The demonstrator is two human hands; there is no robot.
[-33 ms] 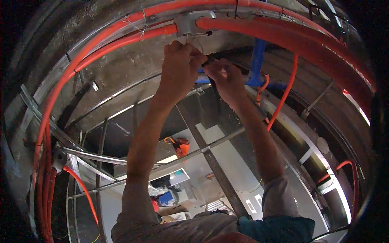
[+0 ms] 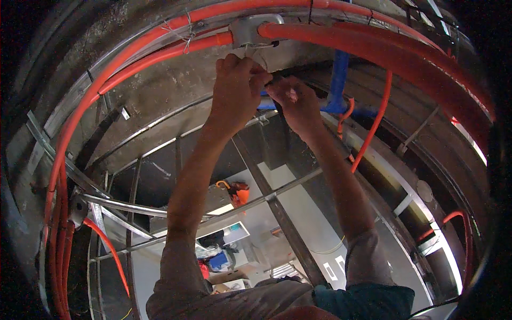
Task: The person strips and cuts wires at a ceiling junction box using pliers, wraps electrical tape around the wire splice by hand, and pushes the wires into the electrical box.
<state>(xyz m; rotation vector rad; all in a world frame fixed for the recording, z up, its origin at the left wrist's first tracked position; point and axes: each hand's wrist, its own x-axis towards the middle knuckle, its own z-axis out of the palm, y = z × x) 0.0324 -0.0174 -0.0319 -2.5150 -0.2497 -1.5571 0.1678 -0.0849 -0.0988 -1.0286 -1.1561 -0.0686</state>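
My left hand [image 2: 237,90] is raised just below a grey metal junction box [image 2: 246,31], its curled fingers pinched on thin wire [image 2: 246,50] hanging from the box. Close by on the right, my right hand [image 2: 293,104] has bent fingers pressed together near the left hand's fingertips, around something small or dark that I cannot make out. Red conduit pipes [image 2: 314,40] join the box from either side. A blue pipe [image 2: 338,77] runs behind my right hand.
A metal frame grid [image 2: 290,189] spans the space, with a room showing through it holding an orange object [image 2: 240,194], a blue bin [image 2: 218,260] and clutter. More red conduit [image 2: 60,192] and metal channels [image 2: 96,205] line the left; a pale beam [image 2: 445,261] curves at right.
The fingers of my right hand have shifted very slightly; both arms and the surroundings otherwise look the same.
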